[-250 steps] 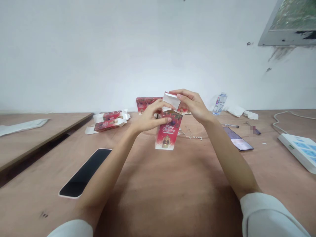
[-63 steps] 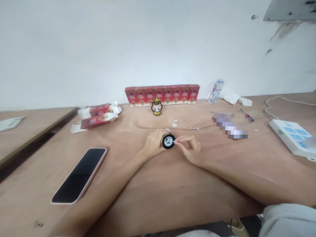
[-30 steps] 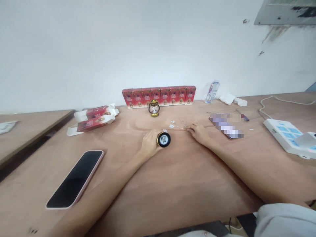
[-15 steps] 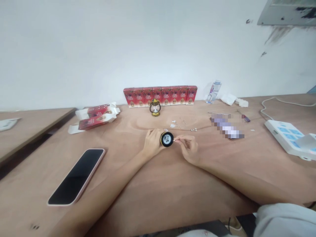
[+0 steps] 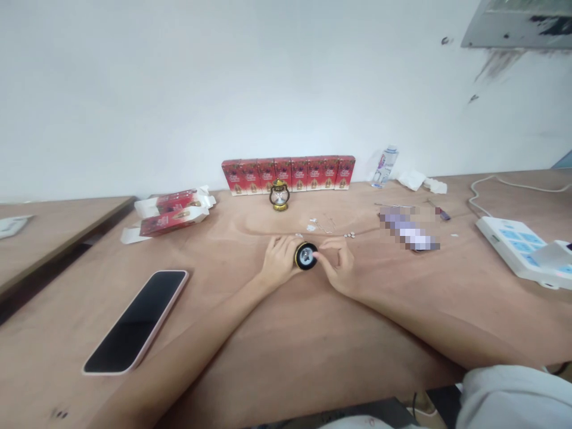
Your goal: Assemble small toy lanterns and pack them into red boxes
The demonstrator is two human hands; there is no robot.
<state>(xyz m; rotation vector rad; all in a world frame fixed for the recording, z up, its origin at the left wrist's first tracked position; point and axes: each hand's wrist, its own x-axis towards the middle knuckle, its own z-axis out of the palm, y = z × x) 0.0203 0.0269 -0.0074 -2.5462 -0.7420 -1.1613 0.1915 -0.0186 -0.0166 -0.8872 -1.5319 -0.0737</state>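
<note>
In the head view, my left hand (image 5: 281, 259) wraps round a small gold lantern (image 5: 306, 257) from its left side. The lantern's round black base, with a pale disc in the middle, faces up at me; its body is hidden behind the base and my fingers. My right hand (image 5: 338, 265) is closed at the lantern's right edge, its thumb tip on the black base and its other fingers curled. Past my hands, another gold lantern (image 5: 279, 195) with a clear globe stands upright. Small button cells (image 5: 349, 235) and bits of thin wire (image 5: 328, 224) lie nearby.
A row of red boxes (image 5: 288, 176) stands against the wall. Opened boxes (image 5: 174, 211) lie at left, above a phone (image 5: 136, 322). On the right are a bottle (image 5: 385, 165), crumpled tissue (image 5: 413, 179), a blurred purple item (image 5: 409, 228) and a white power strip (image 5: 521, 247).
My right thumb has moved left onto the lantern's base; the thin item it pinched beside the edge no longer shows. The base has turned slightly, and the whole view has shifted a little.
</note>
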